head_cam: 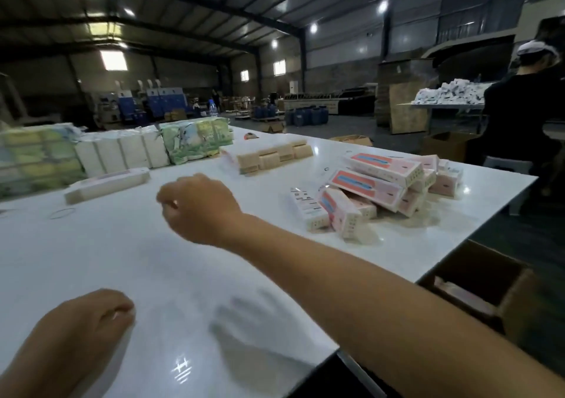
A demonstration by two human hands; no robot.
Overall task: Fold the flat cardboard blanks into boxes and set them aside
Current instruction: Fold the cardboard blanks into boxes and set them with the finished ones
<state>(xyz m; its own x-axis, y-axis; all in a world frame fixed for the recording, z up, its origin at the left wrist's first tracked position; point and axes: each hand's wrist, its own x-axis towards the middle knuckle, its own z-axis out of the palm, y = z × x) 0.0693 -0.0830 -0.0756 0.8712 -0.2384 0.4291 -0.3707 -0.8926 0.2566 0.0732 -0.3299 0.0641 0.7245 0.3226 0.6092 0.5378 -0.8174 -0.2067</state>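
Where rafters loom dim, glossy white table (107, 254), warehouse beyond.

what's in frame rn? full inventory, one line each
table: one, glossy white, fills the foreground
folded boxes: a loose heap, count unclear, pink and white, table's right side
flat blanks: one bundle, pale pink, left of centre
tan stack: one row, beige, far centre of the table
wrapped packs: several, green-printed and white, far left
rubber band: one, thin, on the table at left
open carton: one, brown, beside the table at right
person: one, dark top, white cap, far right
left hand: near bottom left, fingers curled, holding nothing
right hand: stretched over the table, fingers curled, holding nothing visible
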